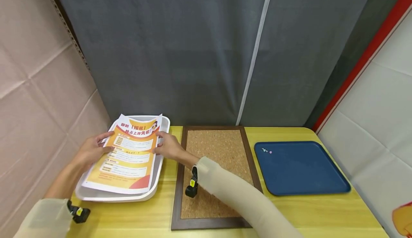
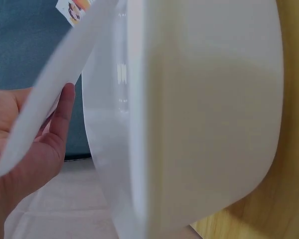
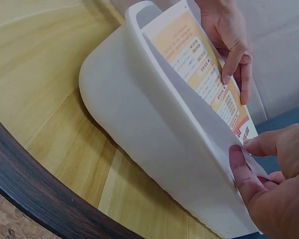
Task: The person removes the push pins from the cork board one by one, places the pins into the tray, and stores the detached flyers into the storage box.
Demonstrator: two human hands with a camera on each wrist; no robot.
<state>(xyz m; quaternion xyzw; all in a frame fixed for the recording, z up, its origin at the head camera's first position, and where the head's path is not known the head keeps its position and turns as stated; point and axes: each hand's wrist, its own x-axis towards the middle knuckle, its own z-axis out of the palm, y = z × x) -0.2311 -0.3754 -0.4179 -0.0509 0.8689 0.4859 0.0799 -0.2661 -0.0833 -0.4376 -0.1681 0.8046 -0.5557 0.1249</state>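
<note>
An orange and yellow printed poster sheet [image 1: 132, 155] is held over a white plastic basin [image 1: 154, 184] at the left of the table. My left hand [image 1: 91, 148] grips the sheet's left edge, thumb on top and fingers beneath. On the opposite edge, near the top, my right hand [image 1: 168, 145] pinches the paper between thumb and fingers. In the right wrist view the sheet [image 3: 204, 69] slants at the basin's rim [image 3: 164, 74], with the right thumb and fingers right beside that rim. The paper hides most of the basin's inside.
A cork board [image 1: 219, 159] in a dark wooden frame lies mid-table under my right forearm. To its right is a blue tray [image 1: 302, 170] with several small pins [image 1: 266, 150] at its upper left corner. A grey curtain [image 1: 193, 52] hangs behind the table.
</note>
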